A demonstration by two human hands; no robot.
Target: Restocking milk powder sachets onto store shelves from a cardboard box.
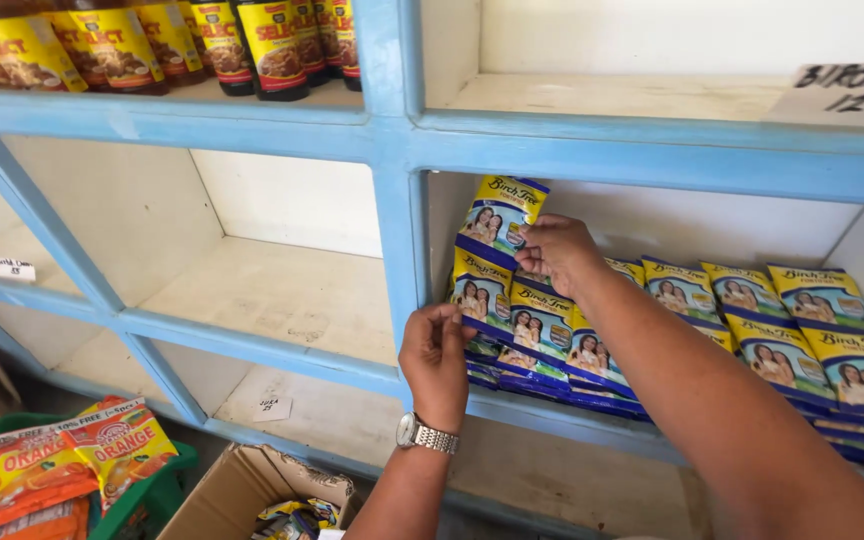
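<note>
looking down from the head camera, we see our right hand (555, 252) near the centre of the frame, its fingers pinched on the edge of a yellow and blue sachet (500, 217) that stands upright at the hand's nine to ten o'clock, against the blue upright post (399, 220) of the shelf unit. our left hand (435, 362), at about six o'clock from that sachet, has its fingertips closed on the top edge of the front sachet (481, 297) in the leftmost stack; a metal wristwatch (424, 434) sits on that wrist. both sachets are in the right-hand compartment of the middle shelf, where more stacks of the same sachets (792, 335) lie overlapping out toward three o'clock. at twelve o'clock to the left, dark bottles with yellow labels (252, 45) line the upper shelf. the compartment at nine o'clock shows its pale shelf board (282, 300). at seven o'clock, orange drink packets (62, 455) fill a green basket (157, 495), and a cardboard box (242, 490) stands open just beside it at six o'clock.
</note>
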